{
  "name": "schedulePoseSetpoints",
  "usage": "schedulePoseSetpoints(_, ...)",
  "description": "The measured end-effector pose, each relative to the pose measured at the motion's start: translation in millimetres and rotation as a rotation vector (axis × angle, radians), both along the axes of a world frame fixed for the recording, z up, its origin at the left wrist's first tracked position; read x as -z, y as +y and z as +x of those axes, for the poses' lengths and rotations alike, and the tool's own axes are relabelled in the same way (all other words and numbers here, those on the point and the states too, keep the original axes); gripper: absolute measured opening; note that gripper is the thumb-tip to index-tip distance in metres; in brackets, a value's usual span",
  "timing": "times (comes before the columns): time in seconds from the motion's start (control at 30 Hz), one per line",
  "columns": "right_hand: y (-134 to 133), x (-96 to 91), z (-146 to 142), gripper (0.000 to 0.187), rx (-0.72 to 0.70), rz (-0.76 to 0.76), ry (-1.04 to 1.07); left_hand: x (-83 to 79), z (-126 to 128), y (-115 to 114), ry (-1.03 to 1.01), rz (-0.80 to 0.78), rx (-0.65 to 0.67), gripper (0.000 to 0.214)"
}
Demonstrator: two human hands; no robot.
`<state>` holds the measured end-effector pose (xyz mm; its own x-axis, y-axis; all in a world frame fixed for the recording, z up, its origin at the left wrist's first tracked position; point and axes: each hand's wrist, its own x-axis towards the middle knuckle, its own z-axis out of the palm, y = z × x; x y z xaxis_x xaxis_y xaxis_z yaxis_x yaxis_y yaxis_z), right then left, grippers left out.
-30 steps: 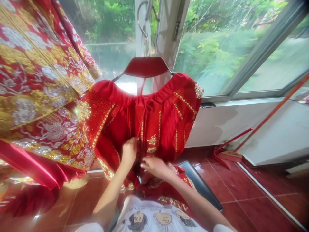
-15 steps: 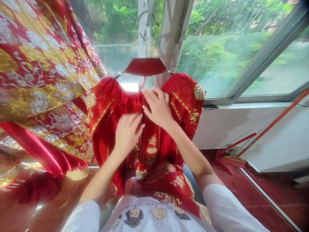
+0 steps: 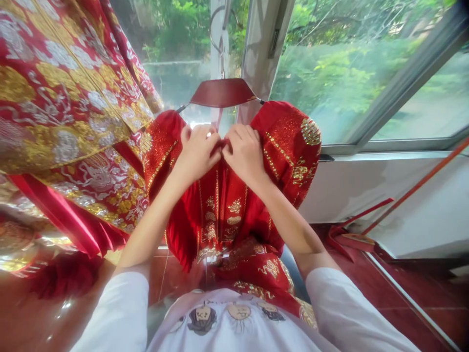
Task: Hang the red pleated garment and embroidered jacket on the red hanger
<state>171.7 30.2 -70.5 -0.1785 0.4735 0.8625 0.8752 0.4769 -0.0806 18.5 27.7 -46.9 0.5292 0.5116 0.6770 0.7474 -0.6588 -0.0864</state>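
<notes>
A red dress (image 3: 234,195) with gold beading and embroidery hangs from a hanger (image 3: 222,93) with a brown-red crosspiece and metal hook. Its lower part spreads over my lap. My left hand (image 3: 201,149) is closed at the left side of the neckline, the fingers pinching the red fabric near the front opening. Beside it, my right hand (image 3: 244,152) pinches the other side of the neckline. The two thumbs nearly meet at the centre. My fingers cover the collar edge between them, so any fastener there is hidden.
At the left hang red garments (image 3: 62,98) covered in gold and silver embroidery. Behind the hanger are sliding windows (image 3: 348,93) above a white wall (image 3: 351,190). A red dustpan (image 3: 351,239) with a long handle stands on the red tiled floor (image 3: 399,288) at right.
My left hand has moved up from the chest to the neckline. My right hand has shifted slightly, and both now grip the collar fabric close together.
</notes>
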Motion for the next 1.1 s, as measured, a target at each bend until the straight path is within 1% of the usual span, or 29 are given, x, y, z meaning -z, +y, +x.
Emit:
schedulePoseSetpoints(0.1,-5.6,0.8,5.5,0.013,-0.091,0.029,-0.009,-0.3,-4.2,4.1,0.045,-0.024,0.101,0.017)
schedulePoseSetpoints(0.2,-15.8,-1.5,14.1,0.014,-0.253,0.037,-0.036,2.6,-9.9,2.9,0.031,-0.015,0.206,0.016)
schedulePoseSetpoints(0.27,-22.6,-5.7,19.9,0.016,-0.336,0.012,-0.073,2.8,-12.9,-0.3,0.029,-0.01,0.265,0.016)
schedulePoseSetpoints(0.33,-27.8,-11.9,25.8,0.022,-0.336,-0.036,-0.104,0.9,-16.3,-3.6,0.029,-0.036,0.298,0.014)
schedulePoseSetpoints(0.37,-29.5,-15.6,29.0,0.027,-0.303,-0.053,-0.099,-0.5,-18.4,-4.9,0.014,-0.059,0.301,0.014)
schedulePoseSetpoints(0.43,-32.1,-22.6,35.4,0.039,-0.242,-0.072,-0.063,-3.2,-23.7,-6.6,-0.036,-0.104,0.295,0.022)
schedulePoseSetpoints(0.47,-33.6,-25.3,38.0,0.043,-0.255,-0.081,-0.058,-4.0,-26.4,-7.3,-0.051,-0.121,0.29,0.026)
schedulePoseSetpoints(0.53,-38.4,-26.8,39.7,0.045,-0.38,-0.107,-0.104,-3.7,-30.7,-9.6,-0.03,-0.136,0.3,0.027)
schedulePoseSetpoints(0.6,-46.8,-21.1,35.6,0.04,-0.536,-0.139,-0.208,-0.1,-32.3,-14.8,0.068,-0.137,0.334,0.022)
schedulePoseSetpoints(0.67,-58.2,-8.3,27.1,0.035,-0.62,-0.163,-0.325,6.4,-31.7,-23.6,0.2,-0.145,0.363,0.018)
schedulePoseSetpoints(0.7,-64.1,-0.3,22.5,0.034,-0.62,-0.172,-0.371,10.1,-31.2,-29.1,0.256,-0.149,0.37,0.016)
schedulePoseSetpoints(0.77,-74.1,14.8,15.3,0.033,-0.559,-0.167,-0.426,16.5,-30.7,-40.2,0.323,-0.16,0.36,0.015)
schedulePoseSetpoints(0.83,-79.5,23.6,13.1,0.033,-0.527,-0.105,-0.392,18.6,-31.5,-48.3,0.316,-0.179,0.372,0.02)
schedulePoseSetpoints(0.87,-80.2,24.5,14.2,0.032,-0.565,-0.066,-0.342,17.5,-32.4,-50.2,0.299,-0.203,0.399,0.021)
schedulePoseSetpoints(0.93,-77.4,20.1,20.9,0.024,-0.729,-0.006,-0.21,11.1,-35.7,-48.8,0.244,-0.281,0.481,0.017)
schedulePoseSetpoints(0.97,-74.4,16.0,26.6,0.018,-0.788,0.014,-0.138,6.9,-38.6,-45.9,0.205,-0.334,0.528,0.014)
schedulePoseSetpoints(1.0,-70.7,11.7,33.7,0.016,-0.793,0.028,-0.073,2.6,-42.6,-42.5,0.155,-0.394,0.577,0.016)
schedulePoseSetpoints(1.03,-66.7,8.0,42.1,0.019,-0.743,0.027,-0.023,-0.9,-47.7,-39.4,0.101,-0.46,0.625,0.024)
schedulePoseSetpoints(1.07,-63.1,5.5,51.1,0.024,-0.654,0.002,0.006,-3.3,-53.7,-37.5,0.059,-0.532,0.672,0.034)
schedulePoseSetpoints(1.1,-60.3,4.5,60.2,0.028,-0.543,-0.064,0.012,-4.3,-60.0,-37.6,0.052,-0.611,0.703,0.04)
